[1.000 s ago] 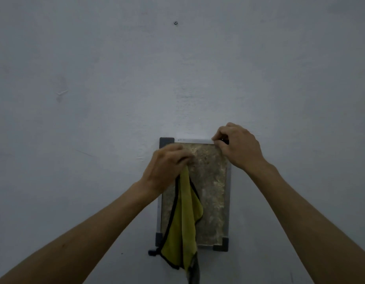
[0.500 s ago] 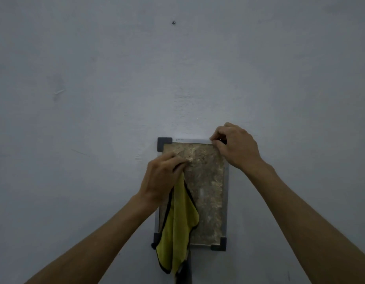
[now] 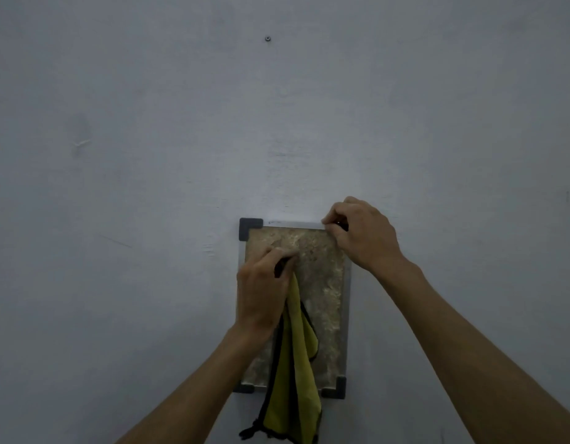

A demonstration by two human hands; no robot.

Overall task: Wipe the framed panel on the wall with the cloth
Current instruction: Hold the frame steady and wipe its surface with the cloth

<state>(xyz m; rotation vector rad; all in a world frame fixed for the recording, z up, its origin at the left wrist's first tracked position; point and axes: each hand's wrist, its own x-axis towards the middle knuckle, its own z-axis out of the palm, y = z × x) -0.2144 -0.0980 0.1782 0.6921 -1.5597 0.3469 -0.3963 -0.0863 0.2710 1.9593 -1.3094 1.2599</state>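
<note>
A small framed panel (image 3: 322, 283) with a mottled brown face, grey rails and dark corner caps hangs on the wall, low in the middle of the head view. My left hand (image 3: 264, 290) presses a yellow cloth (image 3: 293, 379) with black trim against the panel's upper left part; most of the cloth hangs down past the bottom rail. My right hand (image 3: 360, 233) grips the panel's top right corner, hiding that corner cap. My left forearm covers the lower left of the panel.
A plain grey-white wall (image 3: 149, 155) fills the view. A small screw or nail head (image 3: 268, 38) sits high above the panel. Faint scuff marks (image 3: 81, 143) show at the left.
My left hand with the cloth has slid down and slightly left across the panel's upper part. My right hand has stayed on the top right corner.
</note>
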